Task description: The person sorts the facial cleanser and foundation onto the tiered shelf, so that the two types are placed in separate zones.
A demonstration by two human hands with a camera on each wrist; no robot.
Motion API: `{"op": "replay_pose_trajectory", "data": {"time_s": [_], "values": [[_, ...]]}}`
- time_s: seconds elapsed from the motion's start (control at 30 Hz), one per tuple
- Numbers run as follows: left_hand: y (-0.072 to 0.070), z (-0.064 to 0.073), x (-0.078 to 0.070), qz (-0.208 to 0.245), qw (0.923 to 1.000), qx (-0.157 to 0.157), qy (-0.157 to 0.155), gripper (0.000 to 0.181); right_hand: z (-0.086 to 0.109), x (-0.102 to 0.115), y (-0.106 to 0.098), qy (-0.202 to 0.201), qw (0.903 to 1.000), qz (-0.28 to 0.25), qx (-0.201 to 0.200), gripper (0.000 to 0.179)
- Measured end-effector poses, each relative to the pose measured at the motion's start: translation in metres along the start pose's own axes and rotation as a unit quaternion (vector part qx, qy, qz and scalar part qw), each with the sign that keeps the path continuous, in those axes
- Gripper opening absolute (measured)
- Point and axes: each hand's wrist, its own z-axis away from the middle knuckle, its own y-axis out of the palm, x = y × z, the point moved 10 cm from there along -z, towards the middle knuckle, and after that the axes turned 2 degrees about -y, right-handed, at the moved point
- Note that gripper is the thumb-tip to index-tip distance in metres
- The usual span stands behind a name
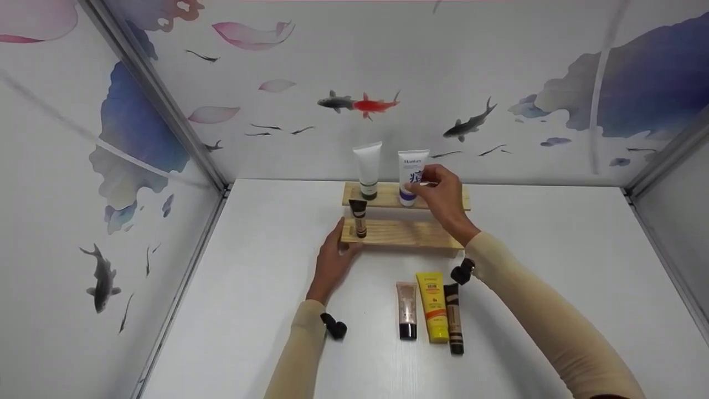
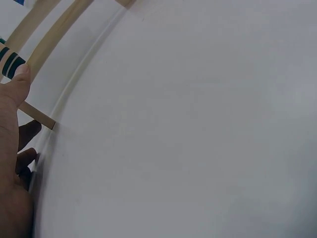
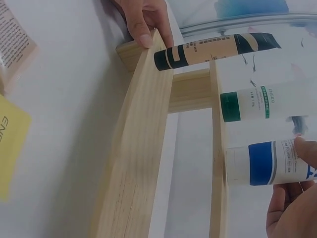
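A two-step wooden stand (image 1: 410, 234) sits at the back of the white table. My left hand (image 1: 331, 265) grips the left end of its lower step, thumb in front and fingers behind. My right hand (image 1: 445, 198) pinches a white tube with a blue band (image 1: 411, 162). That tube is upright, its cap end right at the upper step (image 3: 218, 163). To its left on the same step stands a white tube with a dark green cap (image 1: 368, 168). A small black-and-tan tube (image 3: 210, 52) stands cap down on the lower step, near the left hand.
In front of the stand, three tubes lie on the table (image 1: 249, 266): a pinkish one with a black cap (image 1: 407, 305), a yellow one (image 1: 433, 305) and a black-and-brown one (image 1: 455, 321). Printed wall panels (image 1: 388, 66) rise close behind the stand and at both sides.
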Motion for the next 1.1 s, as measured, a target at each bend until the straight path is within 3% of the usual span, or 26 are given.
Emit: {"op": "replay_pose_trajectory", "data": {"time_s": [0.67,0.93,1.1], "values": [[-0.001,-0.001,-0.003,-0.019,0.9997,-0.005,0.012,0.092,-0.006,-0.001,0.015,-0.007,0.9999,0.008,-0.003,0.04],[-0.001,-0.001,-0.004,-0.015,0.9998,-0.003,0.01,0.094,-0.004,0.0,0.019,-0.011,0.9997,0.011,0.016,0.044],[0.0,-0.001,-0.004,-0.012,0.9999,-0.002,0.007,0.095,0.001,-0.006,0.019,-0.006,0.9984,0.041,0.038,0.052]]}}
